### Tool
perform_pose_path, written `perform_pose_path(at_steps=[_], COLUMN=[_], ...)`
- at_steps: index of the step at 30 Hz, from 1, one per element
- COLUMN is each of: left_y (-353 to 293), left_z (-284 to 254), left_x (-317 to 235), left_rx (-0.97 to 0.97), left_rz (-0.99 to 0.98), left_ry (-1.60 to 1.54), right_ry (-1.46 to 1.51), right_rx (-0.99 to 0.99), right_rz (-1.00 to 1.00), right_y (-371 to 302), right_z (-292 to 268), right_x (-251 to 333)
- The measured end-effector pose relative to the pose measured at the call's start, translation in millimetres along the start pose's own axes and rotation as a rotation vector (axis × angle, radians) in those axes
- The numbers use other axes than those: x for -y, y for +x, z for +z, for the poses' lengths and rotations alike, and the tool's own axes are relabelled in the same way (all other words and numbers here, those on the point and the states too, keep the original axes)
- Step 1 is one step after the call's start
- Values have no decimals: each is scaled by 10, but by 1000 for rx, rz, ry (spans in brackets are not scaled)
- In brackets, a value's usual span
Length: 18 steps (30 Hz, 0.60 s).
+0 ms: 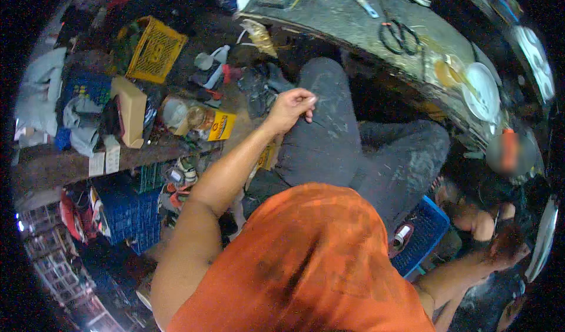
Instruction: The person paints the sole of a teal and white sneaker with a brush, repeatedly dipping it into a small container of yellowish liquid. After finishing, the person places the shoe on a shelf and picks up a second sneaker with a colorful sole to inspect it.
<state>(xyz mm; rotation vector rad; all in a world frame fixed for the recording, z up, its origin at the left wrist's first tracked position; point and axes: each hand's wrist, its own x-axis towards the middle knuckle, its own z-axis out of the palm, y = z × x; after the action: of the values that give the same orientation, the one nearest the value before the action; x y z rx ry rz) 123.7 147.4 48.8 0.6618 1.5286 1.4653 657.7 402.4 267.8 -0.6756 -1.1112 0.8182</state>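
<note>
My left hand (295, 109) is over my left thigh, in dark grey trousers (321, 141). Its fingers are curled, with thumb and forefinger pressed together. Whatever is between them, if anything, is too small to make out. Far out to the right, my right hand (507, 247) lies in shadow at the end of my stretched arm. Its fingers blur into the dark, close to another person who sits low there. Nearest to that forearm is a blue plastic crate (422, 238) holding a shoe (401, 238).
A worn bench (329, 20) curves ahead, bearing black-handled scissors (399, 37), a brush (364, 5) and a white plate (482, 91). At left stand a yellow crate (156, 51), a cardboard box (128, 111), jars (200, 118) and a yellow box (222, 126). Blue crates (126, 214) hold shoes.
</note>
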Motion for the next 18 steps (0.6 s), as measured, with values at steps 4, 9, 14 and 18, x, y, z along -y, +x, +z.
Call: perform_pose_path(at_steps=[4, 9, 14, 18], left_y=[-548, -1201, -727, 284], left_z=[-1190, -2413, -3081, -3583], left_x=[931, 1871, 2364, 2711], left_rx=[-442, -665, -704, -793], left_rz=[-232, -586, -335, -312], left_ry=[-23, 615, 761, 910], right_ry=[6, -22, -95, -202], right_rx=[72, 134, 201, 243], right_rz=[71, 104, 98, 100], right_y=[-78, -90, 41, 177], right_z=[153, 501, 1013, 1525], right_x=[-211, -274, -395, -606])
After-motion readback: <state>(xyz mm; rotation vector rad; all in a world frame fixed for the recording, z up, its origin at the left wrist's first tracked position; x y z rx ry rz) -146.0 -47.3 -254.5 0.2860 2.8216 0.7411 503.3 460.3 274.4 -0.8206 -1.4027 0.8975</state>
